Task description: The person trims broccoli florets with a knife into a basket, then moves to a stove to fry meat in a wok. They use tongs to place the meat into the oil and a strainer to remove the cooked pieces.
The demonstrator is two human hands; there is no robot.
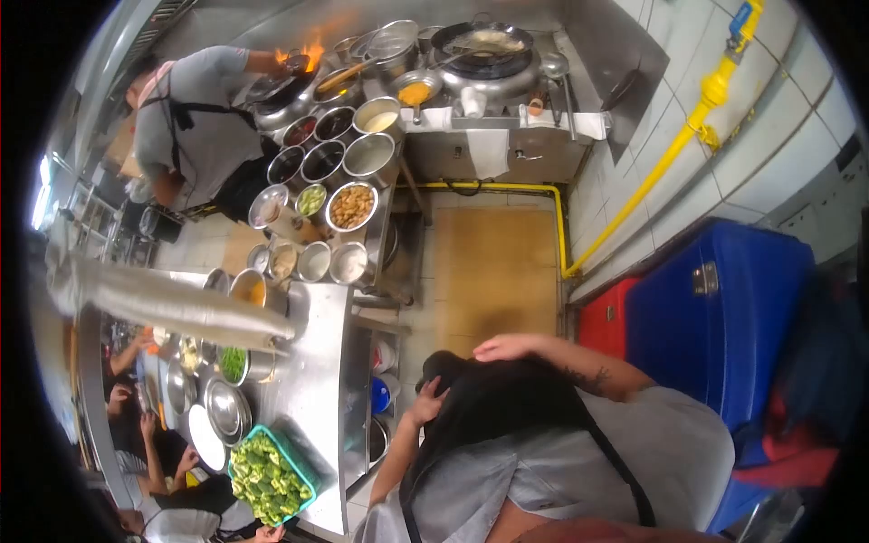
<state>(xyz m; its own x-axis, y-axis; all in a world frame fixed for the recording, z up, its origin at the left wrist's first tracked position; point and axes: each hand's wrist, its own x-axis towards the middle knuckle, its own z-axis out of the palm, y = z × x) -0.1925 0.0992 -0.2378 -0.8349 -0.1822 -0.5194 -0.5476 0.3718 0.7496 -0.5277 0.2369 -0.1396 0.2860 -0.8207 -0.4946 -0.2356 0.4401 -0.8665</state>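
My left hand [424, 404] rests against the edge of the black apron [489, 398] over my lap. Its fingers look somewhat spread, with nothing visible in them. On the apron's far side lies my right hand [503, 347], fingers stretched out and also holding nothing I can see. Both hands are near each other, touching or just above the dark cloth. Left of them stands a steel table [319, 362] with a teal basket [310, 484] of broccoli [268, 478] at its near end.
A co-worker [195, 118] tends a flaming wok [276, 86] at the far left. Pots of ingredients, such as a bowl of brown pieces [352, 206], crowd the counter. Another wok [480, 50] sits ahead. A yellow pipe [656, 190] and blue cooler [715, 308] are right. Other people's hands [187, 459] are lower left.
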